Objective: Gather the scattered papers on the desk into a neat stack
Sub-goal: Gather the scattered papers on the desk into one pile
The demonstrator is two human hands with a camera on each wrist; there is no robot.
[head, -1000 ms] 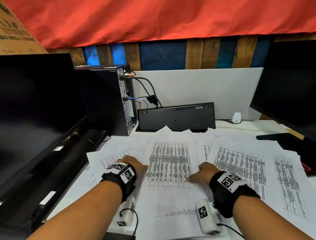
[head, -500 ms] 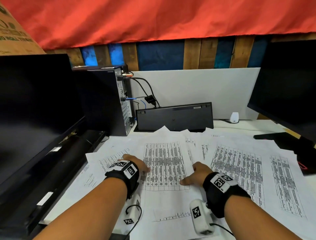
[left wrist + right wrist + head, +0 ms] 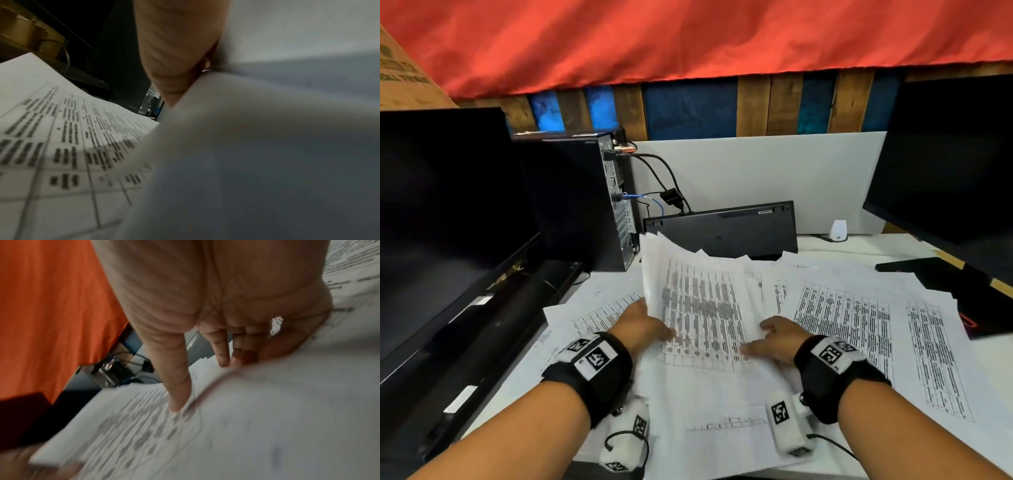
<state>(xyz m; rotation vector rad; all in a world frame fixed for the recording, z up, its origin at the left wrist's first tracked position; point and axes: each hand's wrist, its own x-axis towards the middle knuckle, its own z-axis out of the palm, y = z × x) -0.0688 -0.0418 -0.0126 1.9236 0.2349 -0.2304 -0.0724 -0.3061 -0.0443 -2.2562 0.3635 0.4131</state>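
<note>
Printed white papers [image 3: 859,318] lie fanned over the desk [image 3: 859,245]. In the head view, the middle sheet [image 3: 698,308] with a dense table curls up off the pile, its left edge raised. My left hand [image 3: 645,323] grips that left edge; the left wrist view shows the lifted sheet [image 3: 267,146] against my left hand [image 3: 176,48], with another printed page [image 3: 61,138] beneath. My right hand [image 3: 774,337] pinches the sheet's right edge. In the right wrist view my right hand [image 3: 205,369] has its thumb on top of the sheet [image 3: 267,418] and its fingers curled behind the edge.
A dark monitor [image 3: 448,205] and a PC tower [image 3: 571,198] with cables stand on the left. A black keyboard [image 3: 722,229] leans against the white back panel. A second monitor [image 3: 945,164] with its black base [image 3: 935,270] fills the right. More papers [image 3: 592,318] lie at the left.
The middle sheet lay flat under both hands; its left side has now risen and curled as both hands took hold of its edges. The view has shifted slightly.
</note>
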